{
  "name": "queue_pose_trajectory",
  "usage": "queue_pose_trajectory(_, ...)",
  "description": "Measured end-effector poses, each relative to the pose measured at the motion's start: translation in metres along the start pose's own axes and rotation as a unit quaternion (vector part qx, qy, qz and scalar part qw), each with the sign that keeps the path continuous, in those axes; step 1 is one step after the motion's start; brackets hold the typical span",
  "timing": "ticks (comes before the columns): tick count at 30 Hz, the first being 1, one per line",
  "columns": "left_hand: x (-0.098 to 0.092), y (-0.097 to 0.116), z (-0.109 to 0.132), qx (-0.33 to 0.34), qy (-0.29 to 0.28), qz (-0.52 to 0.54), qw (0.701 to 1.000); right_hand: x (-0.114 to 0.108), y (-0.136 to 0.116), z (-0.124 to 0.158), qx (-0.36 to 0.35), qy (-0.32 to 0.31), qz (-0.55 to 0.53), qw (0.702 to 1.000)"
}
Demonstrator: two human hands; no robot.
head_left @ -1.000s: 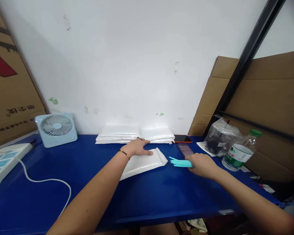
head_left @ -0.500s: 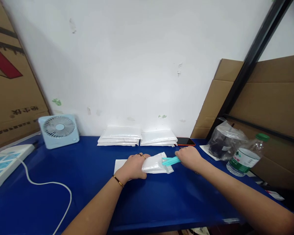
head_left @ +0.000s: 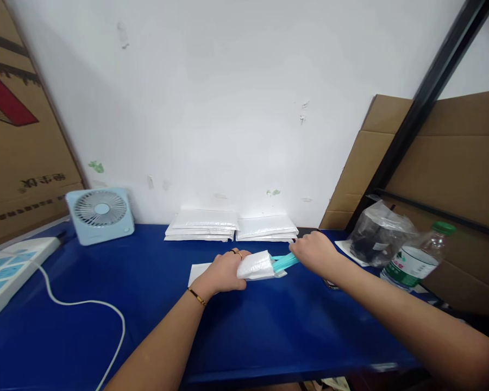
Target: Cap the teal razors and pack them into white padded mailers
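Observation:
My left hand (head_left: 226,271) is closed on a white bubble mailer (head_left: 256,266), pressing it down against the blue table (head_left: 244,336). Beneath it a second flat white piece (head_left: 198,271) sticks out to the left, perhaps another mailer. My right hand (head_left: 313,251) is closed around one end of a long turquoise strip-like thing (head_left: 284,263). Its other end reaches the mailer's mouth on the right side; how far inside it goes is hidden. Under my right wrist shows part of a small dark object (head_left: 330,284).
Two stacks of white mailers, left (head_left: 204,225) and right (head_left: 267,228), lie by the wall. A blue fan (head_left: 101,214), power strip (head_left: 20,271) and white cable (head_left: 120,326) are on the left. A bagged drink cup (head_left: 378,231) and water bottle (head_left: 415,263) stand right.
The mailer's mouth looks more lifted around the turquoise strip. My right hand has shifted slightly up and now covers more of the phone behind it. The view has turned a little left.

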State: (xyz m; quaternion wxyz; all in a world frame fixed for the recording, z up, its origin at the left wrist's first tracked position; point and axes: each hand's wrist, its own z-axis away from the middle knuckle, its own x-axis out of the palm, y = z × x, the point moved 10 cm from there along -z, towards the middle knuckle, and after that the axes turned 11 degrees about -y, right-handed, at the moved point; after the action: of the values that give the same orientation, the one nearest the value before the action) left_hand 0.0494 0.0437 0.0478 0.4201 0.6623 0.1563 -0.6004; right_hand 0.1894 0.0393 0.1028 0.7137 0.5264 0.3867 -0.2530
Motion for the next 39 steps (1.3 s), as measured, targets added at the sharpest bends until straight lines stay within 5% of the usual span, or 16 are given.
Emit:
queue_pose_trajectory(9, -0.004, 0.008, 0.001, 0.026, 0.007, -0.005, 1.0, -0.013, -0.015, -0.004, -0.023, -0.002, -0.002, 1.0)
queue_pose_trajectory(16, -0.003, 0.003, 0.002, 0.022, 0.009, 0.0, 1.0, -0.002, -0.004, 0.004, -0.019, -0.038, -0.029, 0.999)
queue_pose_trajectory(22, 0.006, 0.009, 0.003, 0.037, -0.035, -0.003, 0.999, 0.015, -0.008, 0.006, -0.081, -0.056, -0.049, 0.994)
queue_pose_trajectory(39, 0.03, 0.012, -0.007, 0.053, -0.073, 0.02, 0.996, 0.025, -0.076, -0.025, -0.093, -0.093, -0.194, 0.972)
